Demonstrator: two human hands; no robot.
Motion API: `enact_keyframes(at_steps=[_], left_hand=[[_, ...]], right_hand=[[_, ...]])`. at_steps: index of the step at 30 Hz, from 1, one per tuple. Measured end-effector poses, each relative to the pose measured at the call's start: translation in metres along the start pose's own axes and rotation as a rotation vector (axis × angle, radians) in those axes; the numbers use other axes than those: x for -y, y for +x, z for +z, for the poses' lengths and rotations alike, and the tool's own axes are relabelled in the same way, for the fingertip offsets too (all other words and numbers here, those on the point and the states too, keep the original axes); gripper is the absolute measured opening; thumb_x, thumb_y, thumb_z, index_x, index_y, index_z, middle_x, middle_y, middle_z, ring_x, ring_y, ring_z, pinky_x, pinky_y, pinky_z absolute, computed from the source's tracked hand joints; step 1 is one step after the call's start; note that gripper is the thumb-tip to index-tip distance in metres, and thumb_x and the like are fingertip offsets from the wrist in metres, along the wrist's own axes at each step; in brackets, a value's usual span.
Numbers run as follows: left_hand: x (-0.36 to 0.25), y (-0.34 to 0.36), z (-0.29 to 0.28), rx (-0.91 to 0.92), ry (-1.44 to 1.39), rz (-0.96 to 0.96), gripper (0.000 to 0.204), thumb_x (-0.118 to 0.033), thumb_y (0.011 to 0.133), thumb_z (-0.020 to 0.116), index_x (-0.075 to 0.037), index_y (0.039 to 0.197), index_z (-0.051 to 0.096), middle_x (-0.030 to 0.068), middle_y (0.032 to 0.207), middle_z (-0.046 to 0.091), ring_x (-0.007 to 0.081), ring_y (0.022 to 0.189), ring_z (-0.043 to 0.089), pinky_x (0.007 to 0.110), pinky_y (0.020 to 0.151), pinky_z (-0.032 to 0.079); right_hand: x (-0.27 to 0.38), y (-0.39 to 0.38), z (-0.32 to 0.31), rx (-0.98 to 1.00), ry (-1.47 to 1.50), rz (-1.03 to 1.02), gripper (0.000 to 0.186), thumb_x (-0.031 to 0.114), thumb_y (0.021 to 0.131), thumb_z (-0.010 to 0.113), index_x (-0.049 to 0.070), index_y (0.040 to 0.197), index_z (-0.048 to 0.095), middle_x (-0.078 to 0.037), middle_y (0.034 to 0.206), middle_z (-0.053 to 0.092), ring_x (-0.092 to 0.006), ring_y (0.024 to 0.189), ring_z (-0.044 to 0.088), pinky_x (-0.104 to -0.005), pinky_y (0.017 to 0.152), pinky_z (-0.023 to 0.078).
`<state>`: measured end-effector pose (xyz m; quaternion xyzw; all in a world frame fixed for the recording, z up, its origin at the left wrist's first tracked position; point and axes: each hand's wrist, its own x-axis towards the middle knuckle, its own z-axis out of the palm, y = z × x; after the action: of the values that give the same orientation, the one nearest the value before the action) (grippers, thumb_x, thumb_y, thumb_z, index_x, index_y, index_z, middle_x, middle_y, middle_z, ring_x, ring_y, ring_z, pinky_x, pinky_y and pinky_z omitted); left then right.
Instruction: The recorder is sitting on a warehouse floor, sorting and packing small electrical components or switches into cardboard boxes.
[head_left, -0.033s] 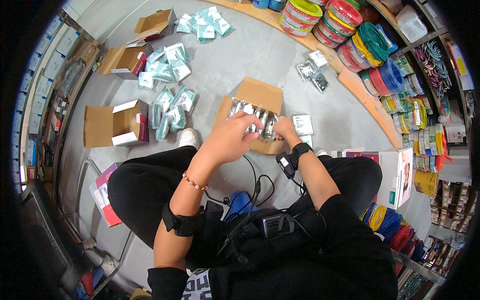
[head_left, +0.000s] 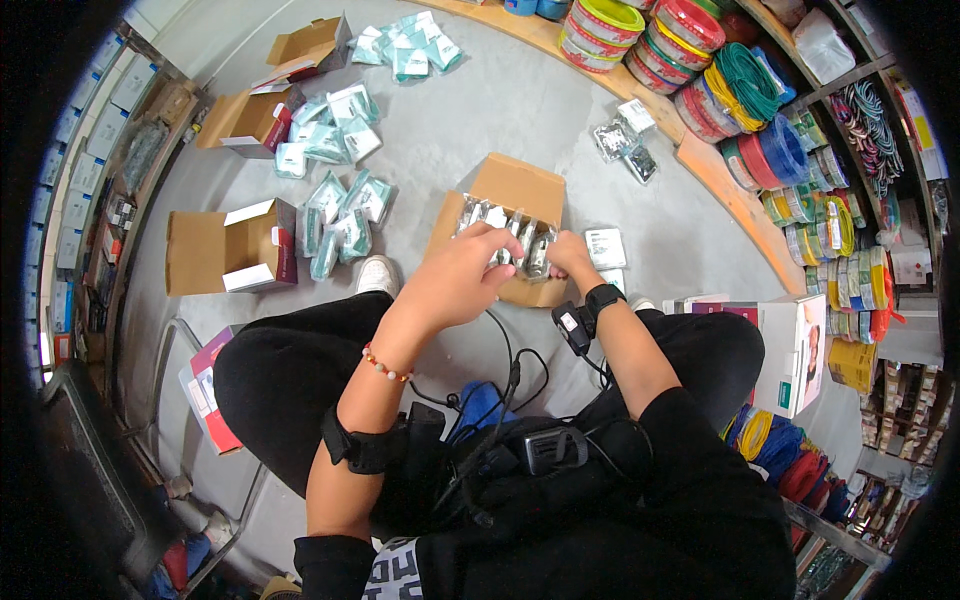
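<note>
A cardboard box point(head_left: 518, 177) with an open lid stands on the floor between my legs, holding a row of clear-bagged packets point(head_left: 535, 250) with dark and pale contents. My left hand point(head_left: 465, 275) is over the box's left part, its fingers bent but apart at the packets; some fingertips are hidden. My right hand point(head_left: 568, 255) is closed at the box's right end, beside the rightmost packet; what its fingers hold is unclear. Just right of it lie white packets point(head_left: 605, 250).
Open boxes point(head_left: 250, 250) and piles of pale teal packets point(head_left: 340, 225) lie at left and back. Dark-bagged packets point(head_left: 638, 160) sit back right. Shelves with wire coils point(head_left: 750, 80) and a wooden board point(head_left: 740, 225) line the right; a black chair point(head_left: 100, 450) is lower left.
</note>
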<state>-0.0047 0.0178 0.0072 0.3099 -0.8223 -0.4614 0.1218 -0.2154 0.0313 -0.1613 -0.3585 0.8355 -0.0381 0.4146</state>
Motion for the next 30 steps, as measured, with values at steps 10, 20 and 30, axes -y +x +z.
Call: enact_keyframes(at_steps=[10,20,30], left_hand=[[-0.001,-0.002,-0.001,0.012,-0.003,-0.010,0.015,-0.006,0.074,0.049,-0.003,0.088,0.047,0.0102,0.082,0.051,0.0184,0.067,0.053,0.028,0.061,0.041],[0.076,0.069,0.049,0.031,0.118,-0.227,0.012,-0.015,0.072,0.050,-0.005,0.076,0.055,0.0091,0.067,0.056,0.0200,0.059,0.052,0.029,0.057,0.042],[0.094,0.103,0.137,0.061,0.688,-0.382,0.034,-0.037,0.064,0.056,-0.003,0.069,0.057,0.0140,0.070,0.056,0.0282,0.066,0.056,0.036,0.057,0.046]], right_hand=[[-0.005,0.009,0.007,-0.033,0.024,-0.029,0.023,0.011,0.070,0.043,-0.007,0.060,0.054,-0.014,0.050,0.055,-0.0194,0.041,0.055,-0.0284,0.041,0.047],[-0.020,0.001,0.010,-0.035,0.169,-0.063,0.027,0.026,0.066,0.048,0.001,0.066,0.057,-0.013,0.055,0.056,-0.0203,0.046,0.056,-0.0294,0.048,0.047],[-0.039,0.003,0.014,-0.065,0.172,-0.084,0.027,0.025,0.064,0.049,-0.001,0.066,0.057,-0.018,0.068,0.056,-0.0303,0.067,0.055,-0.0357,0.061,0.044]])
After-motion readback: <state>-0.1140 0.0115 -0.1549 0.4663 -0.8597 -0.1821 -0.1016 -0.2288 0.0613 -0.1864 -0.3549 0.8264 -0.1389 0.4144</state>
